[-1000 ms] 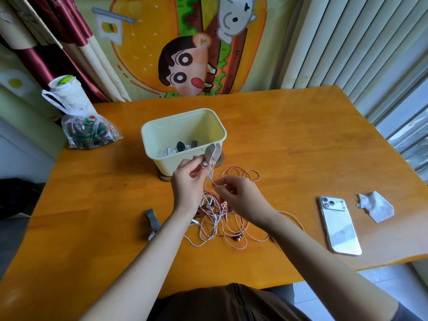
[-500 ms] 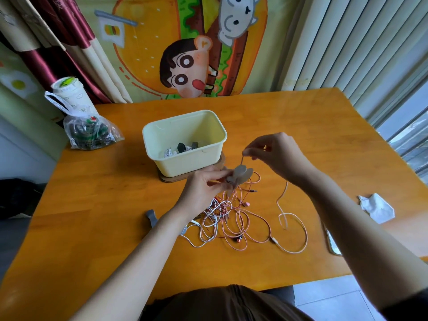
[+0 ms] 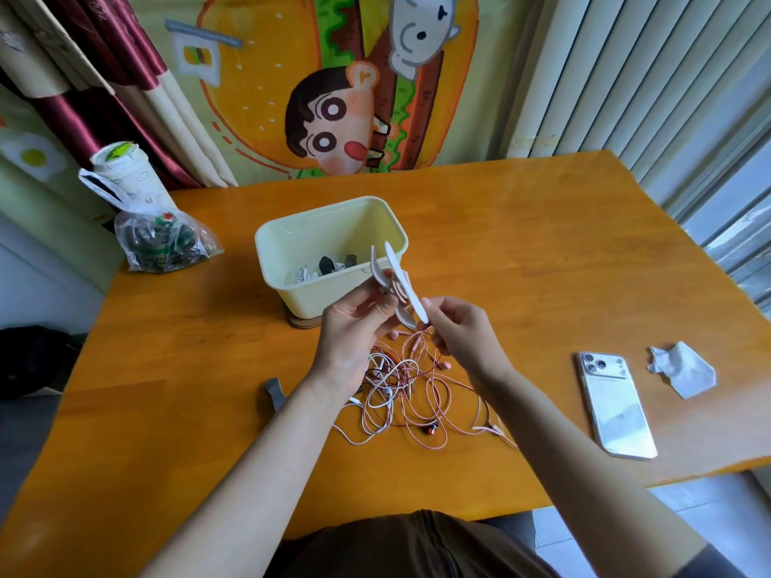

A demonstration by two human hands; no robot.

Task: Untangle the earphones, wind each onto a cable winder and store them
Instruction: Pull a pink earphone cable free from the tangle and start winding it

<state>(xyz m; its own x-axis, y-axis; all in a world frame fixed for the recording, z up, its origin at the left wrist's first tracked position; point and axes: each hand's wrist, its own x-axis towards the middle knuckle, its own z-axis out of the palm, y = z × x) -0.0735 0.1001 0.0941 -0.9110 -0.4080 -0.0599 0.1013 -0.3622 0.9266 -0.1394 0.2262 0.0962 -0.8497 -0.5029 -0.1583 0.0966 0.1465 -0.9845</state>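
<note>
My left hand (image 3: 354, 327) grips a pale grey cable winder (image 3: 396, 281) with pink cable wrapped round its middle, held up in front of the cream storage box (image 3: 292, 244). My right hand (image 3: 457, 327) pinches the winder's lower flap, and the pink cable runs down from there. Below both hands a tangle of pink, white and red earphones (image 3: 400, 390) lies on the orange table (image 3: 521, 252). A second grey winder (image 3: 274, 392) lies flat at the left of the tangle. Wound earphones lie inside the box.
A white phone (image 3: 613, 406) lies face down at the right, with a crumpled tissue (image 3: 684, 369) beyond it. A plastic bag of items (image 3: 160, 239) and a paper cup (image 3: 121, 164) stand at the table's far left corner. The box rests on a wooden coaster.
My right hand has come back from the upper right to the winder, bringing the pink cable in. My left hand has raised and turned the winder in front of the box.
</note>
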